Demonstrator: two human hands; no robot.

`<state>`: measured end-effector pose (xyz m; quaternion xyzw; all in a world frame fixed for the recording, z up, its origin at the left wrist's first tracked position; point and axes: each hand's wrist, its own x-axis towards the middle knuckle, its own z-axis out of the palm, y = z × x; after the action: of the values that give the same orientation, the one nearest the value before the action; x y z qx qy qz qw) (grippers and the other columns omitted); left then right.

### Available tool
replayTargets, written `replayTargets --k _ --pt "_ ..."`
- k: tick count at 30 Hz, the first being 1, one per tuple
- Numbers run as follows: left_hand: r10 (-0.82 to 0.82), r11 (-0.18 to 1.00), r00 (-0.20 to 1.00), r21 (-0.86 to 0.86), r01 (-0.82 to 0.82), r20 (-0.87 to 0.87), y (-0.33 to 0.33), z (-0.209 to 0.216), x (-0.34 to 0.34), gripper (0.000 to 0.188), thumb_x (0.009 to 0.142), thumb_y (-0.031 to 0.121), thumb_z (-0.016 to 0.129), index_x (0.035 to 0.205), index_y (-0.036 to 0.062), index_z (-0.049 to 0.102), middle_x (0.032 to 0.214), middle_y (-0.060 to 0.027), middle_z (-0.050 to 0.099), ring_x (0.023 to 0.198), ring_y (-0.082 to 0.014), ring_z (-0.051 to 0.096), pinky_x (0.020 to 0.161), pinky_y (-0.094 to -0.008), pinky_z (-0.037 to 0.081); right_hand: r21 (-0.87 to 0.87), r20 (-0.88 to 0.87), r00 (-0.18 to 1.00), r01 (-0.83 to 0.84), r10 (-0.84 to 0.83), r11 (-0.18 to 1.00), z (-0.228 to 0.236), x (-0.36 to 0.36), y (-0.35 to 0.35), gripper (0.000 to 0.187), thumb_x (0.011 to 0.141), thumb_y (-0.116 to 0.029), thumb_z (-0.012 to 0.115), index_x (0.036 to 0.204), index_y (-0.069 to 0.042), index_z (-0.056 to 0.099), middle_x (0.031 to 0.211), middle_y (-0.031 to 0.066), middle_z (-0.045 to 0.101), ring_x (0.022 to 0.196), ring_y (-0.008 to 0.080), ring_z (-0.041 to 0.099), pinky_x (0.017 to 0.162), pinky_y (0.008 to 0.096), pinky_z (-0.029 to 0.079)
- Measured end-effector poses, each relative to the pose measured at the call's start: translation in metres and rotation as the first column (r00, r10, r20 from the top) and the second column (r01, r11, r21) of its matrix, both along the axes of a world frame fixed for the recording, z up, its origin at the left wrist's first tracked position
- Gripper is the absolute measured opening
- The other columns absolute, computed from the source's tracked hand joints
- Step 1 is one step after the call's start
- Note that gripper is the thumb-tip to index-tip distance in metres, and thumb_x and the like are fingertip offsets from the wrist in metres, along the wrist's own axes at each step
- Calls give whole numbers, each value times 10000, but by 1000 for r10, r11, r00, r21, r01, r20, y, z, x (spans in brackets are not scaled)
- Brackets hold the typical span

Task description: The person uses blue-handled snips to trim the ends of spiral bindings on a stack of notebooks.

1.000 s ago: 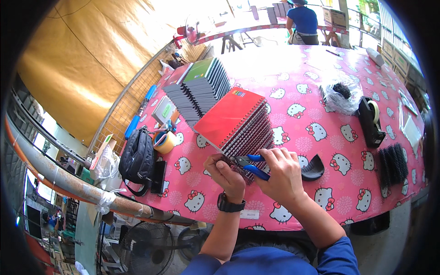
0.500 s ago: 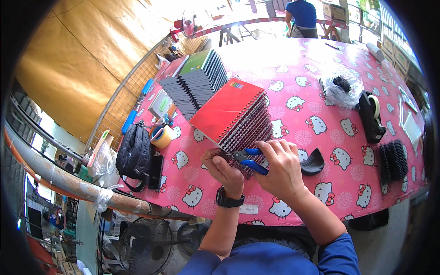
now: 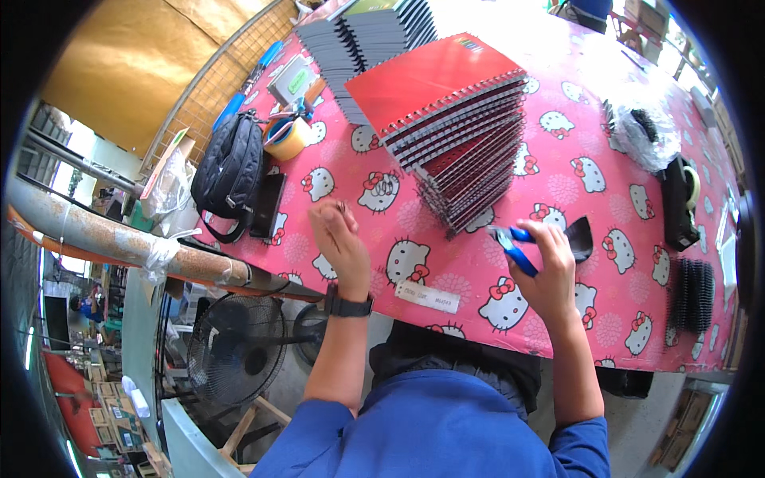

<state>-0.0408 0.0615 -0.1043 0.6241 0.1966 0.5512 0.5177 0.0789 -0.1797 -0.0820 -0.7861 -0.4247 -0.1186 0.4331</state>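
Observation:
A tall stack of spiral-bound notebooks (image 3: 434, 84) with red covers stands in front of me, its coil-bound edges facing right and toward me. My right hand (image 3: 550, 275) grips blue-handled pliers (image 3: 519, 256) just right of the stack's near corner, jaws pointing left. Left of the stack my left hand (image 3: 343, 243) is raised with its fingers curled together. A small dark bit shows at its fingertips, too small to name. Beyond that hand, a short loose piece of coil (image 3: 385, 189) shows against the pink tablecloth (image 3: 470, 307).
More notebooks (image 3: 374, 40) are stacked behind. To the left are a black bag (image 3: 229, 167), a phone (image 3: 268, 205) and a yellow tape roll (image 3: 288, 142). A black curved piece (image 3: 580, 239), tape dispenser (image 3: 679, 203), bagged coils (image 3: 644, 135) and black coils (image 3: 692, 296) lie right.
Both hands have left the stack's near corner: the left moved left, the right moved right with the pliers. The short coil piece now shows by the left hand. The head view has shifted.

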Motion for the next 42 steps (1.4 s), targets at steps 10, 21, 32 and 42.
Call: replayTargets --k 10,21,32,42 --pt "343 758 660 612 226 -668 -31 -72 -38 188 942 220 495 935 32 499 956 -176 491 928 -348 487 806 -430 405 -239 9 1000 18 -17 971 -83 -22 -9 599 568 -134 784 1122 -59 569 1036 103 581 992 297 524 902 423 372" --pt "-436 896 866 -204 394 -243 39 -69 -25 245 923 290 524 797 82 552 674 -59 579 577 -228 544 466 -343 421 -143 -87 996 8 -20 990 -62 -18 -10 485 655 -152 773 1083 -49 572 975 108 592 942 283 549 858 403 421" --pt "-206 804 915 -473 361 348 -36 72 47 312 995 324 438 816 86 531 653 19 432 510 -57 380 422 -196 261 318 -162 980 -62 118 946 30 -4 43 466 678 -100 758 1102 -22 584 929 131 603 885 283 570 799 382 460" --pt "-214 972 977 -102 213 3 -56 67 49 352 993 354 458 842 61 581 635 46 442 514 -32 354 471 -190 262 157 -172 980 -77 104 985 52 17 58 710 724 -170 718 1378 -112 448 922 139 535 884 310 543 824 424 443"
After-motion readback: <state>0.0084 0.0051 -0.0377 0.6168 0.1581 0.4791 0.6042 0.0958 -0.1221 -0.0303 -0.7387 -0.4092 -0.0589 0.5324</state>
